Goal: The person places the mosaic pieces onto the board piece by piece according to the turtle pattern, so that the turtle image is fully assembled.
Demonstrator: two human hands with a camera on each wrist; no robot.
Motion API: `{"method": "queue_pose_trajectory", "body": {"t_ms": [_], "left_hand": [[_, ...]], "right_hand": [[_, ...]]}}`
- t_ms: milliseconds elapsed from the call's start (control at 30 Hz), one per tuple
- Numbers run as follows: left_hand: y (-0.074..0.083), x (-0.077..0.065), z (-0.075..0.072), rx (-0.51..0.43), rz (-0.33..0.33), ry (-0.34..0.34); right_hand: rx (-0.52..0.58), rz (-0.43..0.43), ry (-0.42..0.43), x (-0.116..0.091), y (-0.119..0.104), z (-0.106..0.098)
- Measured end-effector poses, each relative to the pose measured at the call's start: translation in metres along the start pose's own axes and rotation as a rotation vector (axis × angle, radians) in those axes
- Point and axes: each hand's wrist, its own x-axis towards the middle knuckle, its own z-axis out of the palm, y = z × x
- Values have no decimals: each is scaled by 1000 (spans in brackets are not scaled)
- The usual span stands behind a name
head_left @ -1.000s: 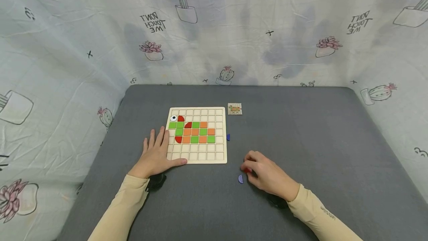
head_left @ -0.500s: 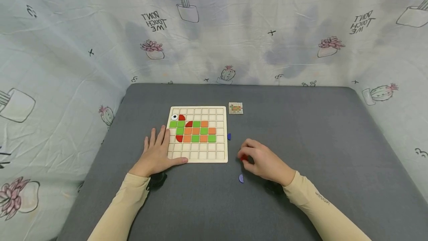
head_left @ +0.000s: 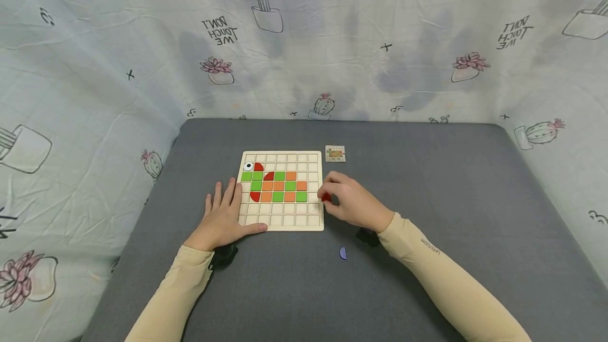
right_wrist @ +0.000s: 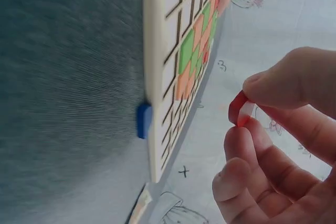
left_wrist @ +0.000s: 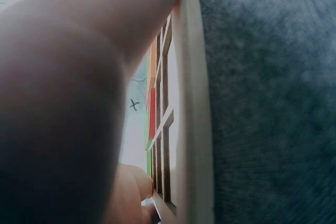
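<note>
A wooden grid board [head_left: 280, 221] lies on the grey table, with green, orange and red pieces and an eye piece [head_left: 248, 167] set in its cells. My left hand [head_left: 220, 220] rests at the board's left edge, fingers spread and straight, thumb along the near left corner. My right hand [head_left: 351, 202] is at the board's right edge. Between its thumb and fingertips it pinches a small red piece [right_wrist: 241, 109] with a curved side, seen most plainly in the right wrist view. In that view a blue piece [right_wrist: 144, 121] lies against the board's edge; in the head view the hand hides it.
A blue-purple half-round piece [head_left: 343, 253] lies on the table [head_left: 294, 289] near my right forearm. A small square picture card [head_left: 335, 153] lies beside the board's far right corner. A patterned cloth [head_left: 380, 88] hangs behind the table and at both sides.
My right hand has lifted the red piece from beside the half-round piece and moved it left and away from me, up to the board's right edge. The left hand stays in place.
</note>
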Motion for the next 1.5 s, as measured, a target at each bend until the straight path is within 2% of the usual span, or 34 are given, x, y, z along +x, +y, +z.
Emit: {"method": "queue_pose_trajectory", "body": {"t_ms": [167, 467, 767, 1000, 1333, 1500], "left_hand": [[0, 0, 0, -1, 2, -1], [1, 0, 1, -2, -3, -3], [2, 0, 2, 10, -13, -4], [0, 1, 3, 32, -6, 0], [-3, 0, 5, 22, -9, -3], [-3, 1, 5, 14, -4, 1]], "right_hand": [[-4, -26, 3, 19, 0, 2], [-38, 2, -23, 52, 7, 7], [-26, 116, -118, 79, 12, 16], [-42, 116, -158, 92, 19, 23], [-19, 174, -231, 102, 27, 32], [-14, 201, -238, 104, 29, 32]]}}
